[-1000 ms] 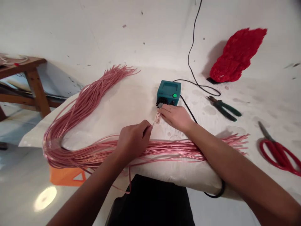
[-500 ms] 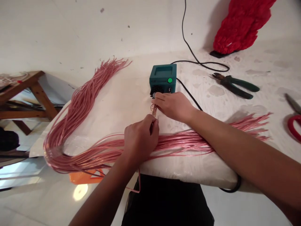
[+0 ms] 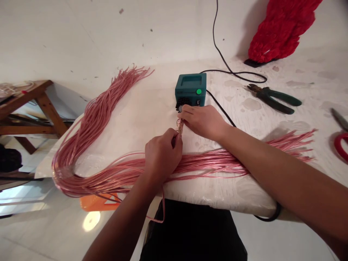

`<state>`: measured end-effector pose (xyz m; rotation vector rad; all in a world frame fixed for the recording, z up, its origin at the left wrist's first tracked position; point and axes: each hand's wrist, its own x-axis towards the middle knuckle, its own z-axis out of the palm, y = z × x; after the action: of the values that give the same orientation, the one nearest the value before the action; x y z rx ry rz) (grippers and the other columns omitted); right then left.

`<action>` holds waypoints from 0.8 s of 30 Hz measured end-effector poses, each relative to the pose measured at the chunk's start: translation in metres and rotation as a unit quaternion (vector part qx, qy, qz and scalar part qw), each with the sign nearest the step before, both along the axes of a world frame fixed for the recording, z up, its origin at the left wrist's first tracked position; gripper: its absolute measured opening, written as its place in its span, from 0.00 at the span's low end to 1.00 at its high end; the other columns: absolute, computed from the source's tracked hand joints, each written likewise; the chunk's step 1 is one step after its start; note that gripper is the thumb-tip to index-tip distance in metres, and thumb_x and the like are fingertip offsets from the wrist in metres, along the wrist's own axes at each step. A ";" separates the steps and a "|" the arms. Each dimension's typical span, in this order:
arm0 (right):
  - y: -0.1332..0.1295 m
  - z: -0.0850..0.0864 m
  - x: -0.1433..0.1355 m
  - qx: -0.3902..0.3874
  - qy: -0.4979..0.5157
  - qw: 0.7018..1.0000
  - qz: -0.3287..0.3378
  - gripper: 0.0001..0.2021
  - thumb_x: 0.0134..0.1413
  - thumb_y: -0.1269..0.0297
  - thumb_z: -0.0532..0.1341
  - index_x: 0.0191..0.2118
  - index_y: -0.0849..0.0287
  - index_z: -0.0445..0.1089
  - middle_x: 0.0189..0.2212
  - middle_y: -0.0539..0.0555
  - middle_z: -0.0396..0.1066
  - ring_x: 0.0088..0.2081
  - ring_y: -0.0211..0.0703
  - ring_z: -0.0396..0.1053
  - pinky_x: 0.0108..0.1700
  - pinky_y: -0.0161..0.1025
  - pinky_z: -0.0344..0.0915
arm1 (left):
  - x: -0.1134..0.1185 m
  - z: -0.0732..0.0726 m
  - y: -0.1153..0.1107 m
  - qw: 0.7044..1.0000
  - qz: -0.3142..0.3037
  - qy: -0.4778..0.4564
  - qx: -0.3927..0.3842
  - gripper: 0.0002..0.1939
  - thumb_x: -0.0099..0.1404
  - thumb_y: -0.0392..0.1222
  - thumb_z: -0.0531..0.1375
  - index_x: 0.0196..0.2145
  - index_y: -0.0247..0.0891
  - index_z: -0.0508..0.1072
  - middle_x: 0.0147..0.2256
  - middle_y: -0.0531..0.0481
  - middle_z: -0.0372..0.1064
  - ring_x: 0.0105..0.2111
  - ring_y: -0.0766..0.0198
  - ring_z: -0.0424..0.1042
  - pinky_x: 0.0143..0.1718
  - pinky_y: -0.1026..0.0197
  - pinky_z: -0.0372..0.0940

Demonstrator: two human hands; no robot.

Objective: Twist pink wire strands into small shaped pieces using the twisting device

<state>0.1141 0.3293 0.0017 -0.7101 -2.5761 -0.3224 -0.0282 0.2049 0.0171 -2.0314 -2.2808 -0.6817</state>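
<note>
My left hand (image 3: pixel 164 148) is closed, its thumb and finger pinching pink wire (image 3: pixel 163 210), a loose loop of which hangs below the table edge. Between both hands is a small pale piece with dark marks (image 3: pixel 179 125); its kind is unclear. My right hand (image 3: pixel 202 119) is closed, fingertips pressed together at the front of a small teal machine (image 3: pixel 190 84) with a green button. Black bristle-like bits and a grey tip show beside those fingers, which hide what they grip. Under my left hand and right forearm runs a bundle of pink wires (image 3: pixel 206 164), curving round at the left.
Green-handled cutting pliers (image 3: pixel 274 99) and red-handled scissors (image 3: pixel 341 145) lie to the right. A black cable (image 3: pixel 221 112) runs from the machine. Red fluffy material (image 3: pixel 282 32) stands at the wall. A wooden frame (image 3: pixel 27 105) and an orange object (image 3: pixel 99 203) are at the left.
My left hand has risen very slightly toward the machine, and the hanging wire loop has shifted a little. My right hand keeps its place at the machine front. The whole view has shifted slightly.
</note>
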 end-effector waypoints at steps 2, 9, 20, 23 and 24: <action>0.000 0.000 0.000 0.001 0.003 1.000 0.001 0.12 0.69 0.69 0.51 0.46 0.57 0.72 0.45 0.54 0.74 0.35 0.41 0.70 0.26 0.41 0.39 | -0.001 0.000 0.001 1.000 0.006 0.012 0.004 0.12 0.68 0.45 0.54 0.34 0.39 0.75 0.24 0.49 0.73 0.23 0.62 0.67 0.27 0.60 0.51; 0.001 -0.001 0.001 -0.006 0.001 1.000 0.000 0.13 0.69 0.69 0.50 0.48 0.57 0.72 0.46 0.54 0.73 0.35 0.41 0.70 0.26 0.41 0.39 | -0.004 0.001 0.001 0.998 0.005 0.067 0.017 0.12 0.68 0.45 0.54 0.34 0.40 0.76 0.23 0.50 0.73 0.23 0.61 0.68 0.26 0.59 0.48; -0.001 0.001 0.001 -0.020 0.006 1.000 0.001 0.12 0.68 0.68 0.52 0.49 0.57 0.70 0.47 0.54 0.72 0.36 0.41 0.70 0.26 0.41 0.39 | -0.004 -0.002 0.001 0.999 0.009 0.049 0.022 0.12 0.67 0.45 0.55 0.34 0.41 0.77 0.23 0.50 0.73 0.22 0.62 0.67 0.26 0.60 0.49; -0.002 0.002 0.001 -0.025 0.005 1.000 -0.001 0.12 0.66 0.69 0.52 0.50 0.57 0.70 0.48 0.55 0.71 0.37 0.42 0.70 0.25 0.41 0.39 | -0.002 -0.003 0.001 0.999 0.014 0.030 0.029 0.12 0.67 0.45 0.55 0.33 0.40 0.77 0.22 0.50 0.73 0.22 0.63 0.67 0.26 0.60 0.49; -0.002 0.002 0.000 -0.027 0.004 1.000 -0.002 0.12 0.66 0.70 0.52 0.50 0.57 0.69 0.48 0.55 0.71 0.38 0.43 0.70 0.25 0.41 0.39 | -0.002 -0.003 0.001 0.999 0.015 0.026 0.030 0.12 0.67 0.45 0.55 0.33 0.40 0.77 0.22 0.51 0.72 0.22 0.63 0.67 0.26 0.60 0.49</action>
<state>0.1145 0.3274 0.0038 -0.7352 -2.5844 -0.2527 -0.0300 0.2056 0.0139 -1.9610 -2.2299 -0.6779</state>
